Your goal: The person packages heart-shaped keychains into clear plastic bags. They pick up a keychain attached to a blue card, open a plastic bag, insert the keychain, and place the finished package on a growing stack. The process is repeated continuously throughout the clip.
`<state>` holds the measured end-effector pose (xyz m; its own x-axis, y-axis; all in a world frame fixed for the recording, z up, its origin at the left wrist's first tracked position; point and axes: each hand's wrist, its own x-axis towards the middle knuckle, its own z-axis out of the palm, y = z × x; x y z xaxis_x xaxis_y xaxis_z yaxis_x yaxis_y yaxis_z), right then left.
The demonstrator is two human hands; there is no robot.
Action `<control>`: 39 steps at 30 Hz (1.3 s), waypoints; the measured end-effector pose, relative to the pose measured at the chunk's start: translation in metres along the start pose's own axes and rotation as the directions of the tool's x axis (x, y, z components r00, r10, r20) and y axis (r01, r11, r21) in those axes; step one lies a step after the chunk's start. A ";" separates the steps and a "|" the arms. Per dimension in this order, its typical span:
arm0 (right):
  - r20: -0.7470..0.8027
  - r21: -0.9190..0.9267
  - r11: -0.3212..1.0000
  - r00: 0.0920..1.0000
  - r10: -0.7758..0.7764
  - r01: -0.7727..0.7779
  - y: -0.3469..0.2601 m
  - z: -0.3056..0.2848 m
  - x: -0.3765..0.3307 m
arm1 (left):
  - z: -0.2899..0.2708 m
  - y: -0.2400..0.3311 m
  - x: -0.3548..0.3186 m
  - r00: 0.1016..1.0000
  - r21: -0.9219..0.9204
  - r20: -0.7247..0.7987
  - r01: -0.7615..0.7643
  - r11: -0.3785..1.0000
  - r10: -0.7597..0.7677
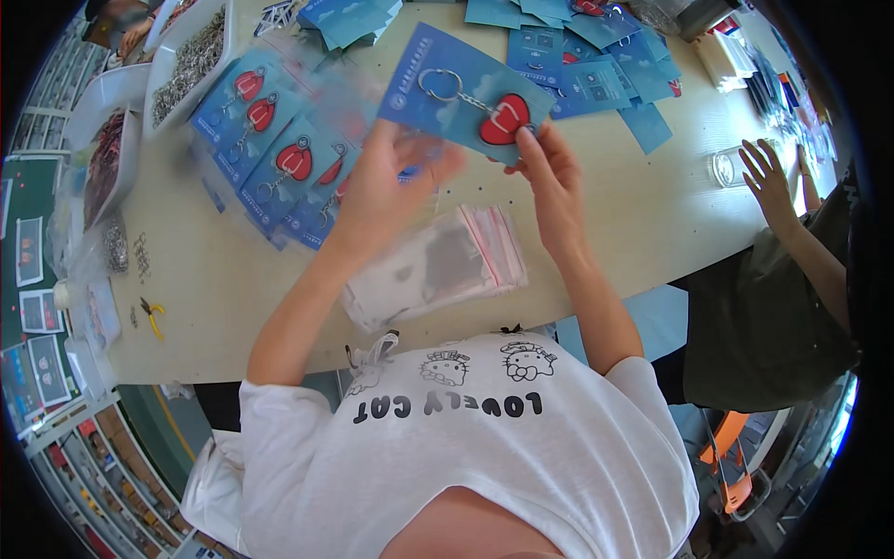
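- Table (643, 224): pale, largest item; it bears the materials around the person, with a co-worker's hand (771, 191) at its right side.
- Left pile of cards (265, 163): blue, overlapping, each visible red heart facing up; a plastic sheen suggests sleeves. The overlap presumably saves space.
- Far pile of cards (596, 88): blue, loosely fanned, beyond the right hand; apparently kept within reach.
- Bin (230, 42): white, holding many metal parts; its walls likely serve to stop them scattering.
- Stack of plastic bags (433, 265): transparent, red-lined along one end, lying between the forearms near the table edge, presumably for easy reach by either hand.
- Right hand (554, 177): thumb on the front, fingers behind, pinching the held card (480, 82) at its right end; this grip probably steadies the heart's side.
- Left hand (391, 172): blurred, at the held card's lower left; whether its fingers grip or merely support cannot be determined.
- Keychain (504, 119): on the held card's face, above the table; ring at upper left, red heart beside the right thumb.
- Pliers (155, 321): yellow-handled, lying at far left, apart from both hands.
- Metal pieces (142, 256): small, loose, near the pliers.
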<state>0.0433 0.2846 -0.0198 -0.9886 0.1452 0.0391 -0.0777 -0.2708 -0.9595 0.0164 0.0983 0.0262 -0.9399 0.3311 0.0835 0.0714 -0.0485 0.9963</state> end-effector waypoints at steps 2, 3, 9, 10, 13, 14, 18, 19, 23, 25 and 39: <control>-0.072 -0.026 1.000 0.997 -0.011 0.009 -0.007 -0.010 -0.002 | -0.016 -0.008 -0.033 0.980 0.697 0.189 -0.179 0.695 0.062; -0.127 -0.044 0.999 0.992 0.016 -0.022 -0.003 -0.018 -0.003 | -0.020 -0.018 -0.045 0.963 0.841 0.267 -0.256 0.476 0.046; -0.181 -0.013 0.997 0.980 0.078 -0.082 0.001 -0.042 -0.010 | -0.022 -0.046 -0.069 0.991 0.796 0.132 -0.114 0.595 0.014; -0.179 -0.031 0.997 0.981 0.070 -0.076 0.004 -0.045 -0.012 | -0.025 -0.050 -0.070 0.989 0.778 0.148 -0.122 0.617 0.009; -0.157 -0.067 0.994 0.985 0.070 -0.081 0.007 -0.056 -0.016 | -0.027 -0.055 -0.072 0.992 0.720 0.123 -0.096 0.687 0.010; -0.146 -0.076 0.993 0.986 0.074 -0.086 0.008 -0.058 -0.018 | -0.021 -0.051 -0.071 0.998 0.698 0.063 -0.058 0.714 0.019; -0.167 -0.081 0.987 0.978 0.125 -0.140 0.011 -0.057 -0.024 | -0.019 -0.045 -0.065 0.988 0.789 0.000 -0.094 0.607 0.152; -0.161 -0.090 0.988 0.981 0.112 -0.128 0.011 -0.056 -0.025 | -0.021 -0.046 -0.065 0.993 0.792 0.015 -0.082 0.605 0.116; -0.155 -0.075 0.989 0.981 0.117 -0.130 0.010 -0.054 -0.027 | -0.027 -0.057 -0.066 0.993 0.767 0.022 -0.089 0.635 0.114; -0.145 -0.070 0.990 0.983 0.115 -0.126 0.009 -0.055 -0.027 | -0.027 -0.057 -0.066 0.994 0.693 -0.015 -0.066 0.718 0.106; -0.065 -0.169 0.973 0.987 0.150 -0.159 0.002 -0.058 -0.028 | -0.034 -0.047 -0.063 0.996 0.450 -0.067 -0.027 0.893 0.064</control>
<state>0.0785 0.3350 -0.0389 -0.9786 0.1647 -0.1233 0.1032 -0.1258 -0.9867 0.0609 0.0475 -0.0270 -0.9537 0.2634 0.1455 0.2396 0.3720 0.8968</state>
